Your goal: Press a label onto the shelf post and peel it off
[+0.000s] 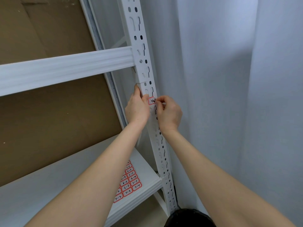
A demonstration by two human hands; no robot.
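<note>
Left hand (137,108) against the white slotted post (144,63) of a metal rack, fingers (137,91) curled round the post's left edge, thumb pressed on the left rim of a small label (151,101). Label white with a red border, handwritten digits partly covered, sitting on the front face of the post just below a joint in the metal. Right hand (169,113) on the other side of the post, fingertips (159,100) bunched and pinching the label's right edge; whether that edge is stuck down or lifted, impossible to tell. Both hands nearly touching across the post, forearms reaching up from the bottom of the view.

White ribbed crossbeam (65,69) running left from the post, above the hands. Brown cardboard (49,112) behind the rack, filling the space above and below the beam. Lower down, a white shelf (144,171) fixed to the same post, with a sheet of labels (129,182) lying flat on it near its front right corner, partly hidden by the left forearm; same red-bordered labels, handwritten numbers such as 6-3, 7-1, 7-4. Pale curtain (229,95) hanging in folds to the right of the post, close beside it. Dark rounded thing (190,217) at the bottom edge, near the foot of the post, too cut off to identify.
</note>
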